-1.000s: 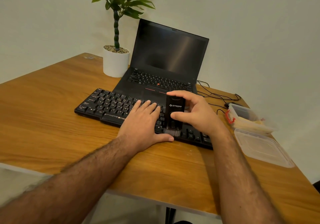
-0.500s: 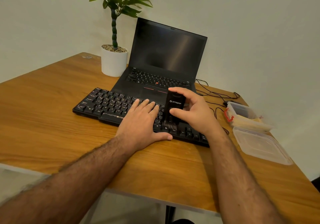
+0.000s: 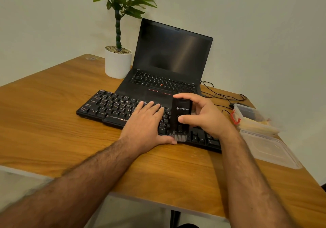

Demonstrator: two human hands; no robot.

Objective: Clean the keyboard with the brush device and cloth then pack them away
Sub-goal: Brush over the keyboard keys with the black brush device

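Observation:
A black external keyboard (image 3: 112,107) lies on the wooden table (image 3: 44,121) in front of an open laptop. My right hand (image 3: 204,116) grips a black brush device (image 3: 180,114) upright, its grey bristles down on the keys near the keyboard's front edge. My left hand (image 3: 146,123) rests flat on the keyboard's middle, fingers spread over the keys, thumb on the table beside the bristles. A yellowish cloth (image 3: 259,123) lies in the clear plastic box (image 3: 250,116) at the right.
The black laptop (image 3: 169,65) stands open behind the keyboard. A potted plant (image 3: 118,63) sits at the back left. The box's clear lid (image 3: 269,150) lies near the table's right edge. Black cables (image 3: 220,95) and a mouse lie behind the box.
The brush went away from me up the keys, then came back toward the keyboard's front edge. My left hand has stayed flat on the keyboard.

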